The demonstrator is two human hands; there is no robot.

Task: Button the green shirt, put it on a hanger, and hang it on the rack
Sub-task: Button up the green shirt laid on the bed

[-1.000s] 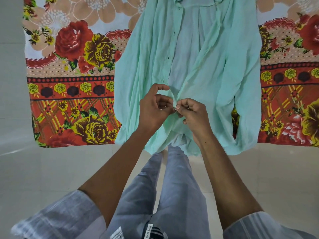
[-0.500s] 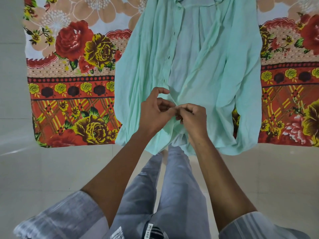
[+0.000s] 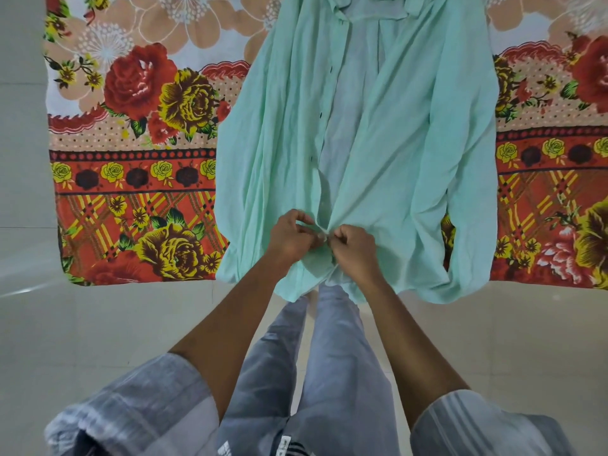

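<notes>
The mint-green shirt point(image 3: 404, 133) lies spread on a flowered bedsheet, collar at the far end and hem hanging over the near edge. Its front is open above my hands, with small dark buttons down the left placket. My left hand point(image 3: 291, 236) pinches the left front edge near the hem. My right hand point(image 3: 353, 246) pinches the right front edge against it, fingertips of both hands meeting at the placket. The button between my fingers is hidden. No hanger or rack is in view.
The red, yellow and peach flowered bedsheet point(image 3: 138, 179) covers the surface under the shirt. Pale floor tiles point(image 3: 98, 327) run along the near side, where my legs in grey trousers point(image 3: 316, 373) stand close to the edge.
Both hands have moved down the front of the shirt toward the hem and closed together on the two front edges.
</notes>
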